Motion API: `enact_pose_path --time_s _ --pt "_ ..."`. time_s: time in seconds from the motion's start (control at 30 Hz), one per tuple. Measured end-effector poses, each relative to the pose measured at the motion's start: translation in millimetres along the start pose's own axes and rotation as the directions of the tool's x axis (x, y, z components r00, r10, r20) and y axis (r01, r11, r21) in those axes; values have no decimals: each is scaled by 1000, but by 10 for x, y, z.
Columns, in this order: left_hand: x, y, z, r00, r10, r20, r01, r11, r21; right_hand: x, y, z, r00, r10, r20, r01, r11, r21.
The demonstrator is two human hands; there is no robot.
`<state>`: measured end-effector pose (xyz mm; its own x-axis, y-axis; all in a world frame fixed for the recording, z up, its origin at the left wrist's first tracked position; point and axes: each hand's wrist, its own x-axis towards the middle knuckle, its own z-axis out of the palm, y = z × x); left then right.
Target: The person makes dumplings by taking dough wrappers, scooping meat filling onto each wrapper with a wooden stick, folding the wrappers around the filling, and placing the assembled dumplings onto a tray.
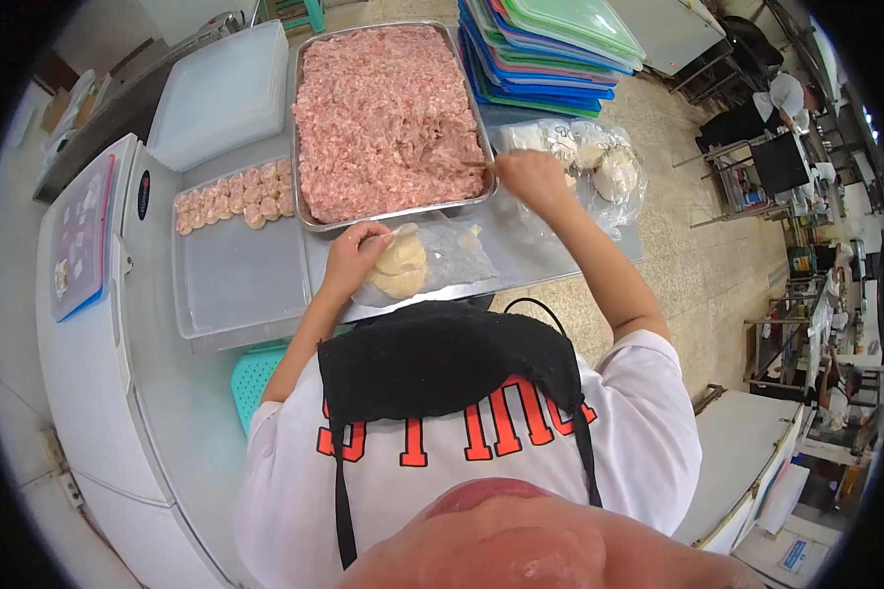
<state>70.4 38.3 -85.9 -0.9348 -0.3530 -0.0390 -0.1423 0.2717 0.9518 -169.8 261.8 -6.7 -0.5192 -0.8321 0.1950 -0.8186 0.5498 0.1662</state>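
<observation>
One steel pan (403, 213) lies ahead of the person, filled almost to the rim with a broad bed of pink minced meat (378, 118). To its left is one shallow clear tray (241, 280); small filled dumplings (255, 201), well over a dozen but packed too tightly to count surely, sit in rows at its far end. Beyond that tray stand pale plastic boxes (221, 93), stacked. Right of the pan rises one tall pile of coloured lids (550, 64), mostly blue and green, and nearer is a clear plastic bag (629, 201) with several pale dough pieces in it. One stack of round wrappers (401, 275) rests on plastic at the table's (550, 257) near edge, between the pan and the person. The left hand (359, 250) reaches forward over the stack's left side, palm down, thumb and fingers nearly together on the edge of one raised wrapper (403, 236). The right arm extends forward and bends inward, so the right hand (530, 182) is at the pan's right rim, its fingers curled closed around one thin tool (478, 164), probably a flat stick, whose tip points left over the meat. In the background, one co-worker (786, 98) leans near a dark table.
</observation>
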Motion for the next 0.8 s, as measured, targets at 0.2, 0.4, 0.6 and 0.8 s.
enact_pose_path --time_s 0.2,0.4,0.6,0.8 --pt "-98 153 -19 968 236 -83 -226 967 119 -100 -350 -261 997 -68 25 58 959 277" --pt "-84 54 148 879 471 77 -468 817 336 287 -39 -121 983 2 182 -18 996 82" --pt "79 5 42 1000 -10 11 12 961 -276 -2 -333 -185 964 -31 263 -40 965 260" --pt "145 54 36 947 89 309 -109 993 48 187 -90 -272 953 25 302 -145 912 385"
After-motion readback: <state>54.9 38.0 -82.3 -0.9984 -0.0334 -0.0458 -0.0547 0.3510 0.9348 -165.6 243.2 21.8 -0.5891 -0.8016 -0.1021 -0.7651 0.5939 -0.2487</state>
